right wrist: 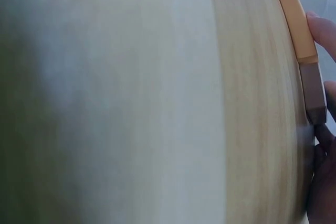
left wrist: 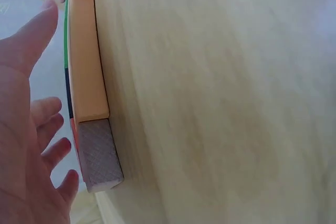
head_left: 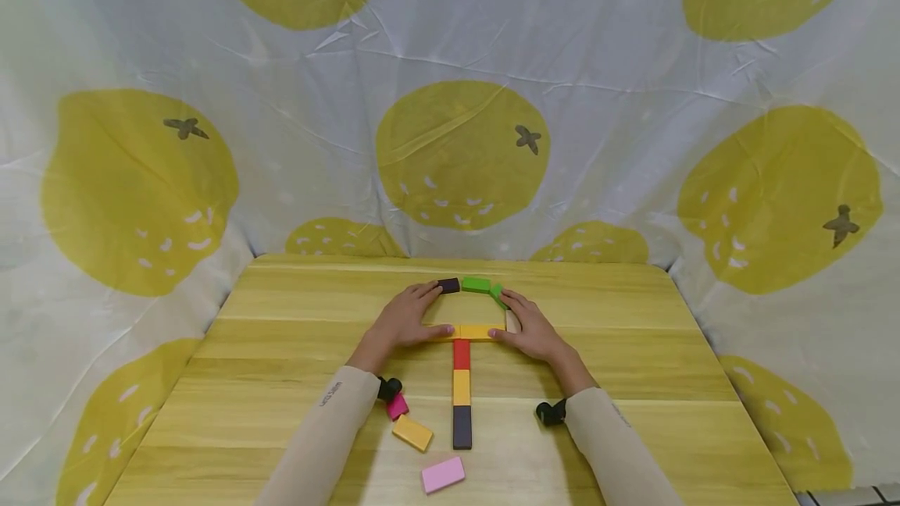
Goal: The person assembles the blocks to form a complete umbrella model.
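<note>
Toy blocks lie on the table as a curved arch over a straight yellow row, with a stem below. My left hand (head_left: 402, 318) rests at the arch's left side, fingertips at a dark block (head_left: 448, 286) and thumb on the yellow row (head_left: 476, 332). On the other side, my right hand (head_left: 533, 330) has its fingers at a small green block (head_left: 496, 293) and its thumb at the row's right end, beside a pale block (head_left: 512, 322). Between them at the top sits a longer green block (head_left: 476, 285). The left wrist view shows a greyish block (left wrist: 100, 153) ending the row.
The stem runs toward me: a red block (head_left: 461, 354), a yellow block (head_left: 461, 387) and a dark block (head_left: 462, 428). Loose magenta (head_left: 397, 406), yellow (head_left: 412, 433) and pink (head_left: 444, 475) blocks lie near my left forearm. A lemon-print cloth (head_left: 464, 155) hangs behind the table.
</note>
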Demonstrator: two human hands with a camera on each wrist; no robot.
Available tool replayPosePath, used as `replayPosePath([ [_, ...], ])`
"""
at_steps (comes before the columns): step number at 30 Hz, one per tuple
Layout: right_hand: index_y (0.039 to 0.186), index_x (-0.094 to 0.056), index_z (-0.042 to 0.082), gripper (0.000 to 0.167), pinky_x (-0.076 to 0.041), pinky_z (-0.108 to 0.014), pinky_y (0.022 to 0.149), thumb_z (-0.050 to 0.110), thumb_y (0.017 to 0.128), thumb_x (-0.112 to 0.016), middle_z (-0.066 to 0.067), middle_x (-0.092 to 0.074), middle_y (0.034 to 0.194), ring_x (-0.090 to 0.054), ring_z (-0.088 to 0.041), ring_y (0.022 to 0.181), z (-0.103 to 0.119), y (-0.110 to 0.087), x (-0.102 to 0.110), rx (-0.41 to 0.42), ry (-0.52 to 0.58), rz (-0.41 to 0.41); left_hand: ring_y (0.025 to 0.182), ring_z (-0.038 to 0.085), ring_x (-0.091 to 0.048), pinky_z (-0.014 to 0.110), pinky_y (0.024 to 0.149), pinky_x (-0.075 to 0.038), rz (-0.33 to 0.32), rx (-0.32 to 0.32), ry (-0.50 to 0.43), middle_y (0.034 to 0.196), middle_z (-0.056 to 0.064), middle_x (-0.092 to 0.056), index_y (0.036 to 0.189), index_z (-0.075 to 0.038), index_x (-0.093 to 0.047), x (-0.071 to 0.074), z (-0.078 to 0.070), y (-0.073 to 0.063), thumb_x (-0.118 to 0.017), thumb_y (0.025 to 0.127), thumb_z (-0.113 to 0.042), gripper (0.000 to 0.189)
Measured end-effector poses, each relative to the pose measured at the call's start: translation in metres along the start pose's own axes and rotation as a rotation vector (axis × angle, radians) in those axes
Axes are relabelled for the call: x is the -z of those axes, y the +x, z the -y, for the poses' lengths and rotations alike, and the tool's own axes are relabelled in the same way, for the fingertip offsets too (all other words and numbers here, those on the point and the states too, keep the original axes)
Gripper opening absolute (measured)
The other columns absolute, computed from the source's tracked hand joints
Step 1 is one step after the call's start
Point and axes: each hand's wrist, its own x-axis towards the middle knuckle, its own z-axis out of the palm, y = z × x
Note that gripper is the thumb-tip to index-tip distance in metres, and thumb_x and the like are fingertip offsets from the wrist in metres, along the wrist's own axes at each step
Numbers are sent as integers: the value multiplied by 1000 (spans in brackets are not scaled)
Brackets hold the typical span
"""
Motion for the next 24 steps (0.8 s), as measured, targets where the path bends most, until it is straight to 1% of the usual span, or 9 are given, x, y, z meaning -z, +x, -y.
replayPosePath([
  [4,164,-30,17,90,-27,-62,124,59,93,-67,-3,-23,172,-22,-35,158,-1,-1,-1,-7,-8,7,154,33,-33,52,123,-34,19,-1,4,169,5,-32,162,-16,-36,-3,-1,2,-60,86,-78,101],
  [6,164,-31,15,90,-27,-62,123,57,93,-68,-4,-24,172,-23,-36,158,-1,-1,0,-3,2,4,153,33,-34,52,123,-33,22,-4,16,168,5,-33,162,-16,-37,-3,-2,3,-61,85,-78,101],
  [13,163,-31,14,89,-28,-62,123,56,94,-68,-4,-24,172,-23,-36,157,1,0,1,-2,5,5,154,34,-33,50,126,-29,51,4,38,169,7,-32,162,-14,-36,2,-5,4,-60,86,-77,101],
  [16,163,-31,14,90,-27,-62,123,56,93,-69,-4,-24,172,-23,-36,157,0,1,1,-5,7,8,154,34,-32,51,125,-30,66,10,39,169,7,-32,162,-14,-35,3,-6,4,-57,89,-76,98],
  [21,163,-31,15,91,-26,-62,124,56,92,-70,-4,-24,172,-21,-36,158,-1,3,2,-19,12,19,154,35,-33,52,123,-33,74,9,39,169,8,-32,162,-13,-35,3,-7,5,-55,95,-69,90],
  [24,164,-30,16,91,-27,-61,124,58,93,-69,-3,-23,172,-21,-35,158,-1,4,2,-25,-3,28,154,36,-33,53,123,-34,77,11,40,169,8,-31,162,-13,-34,3,-7,5,-56,95,-68,90],
])
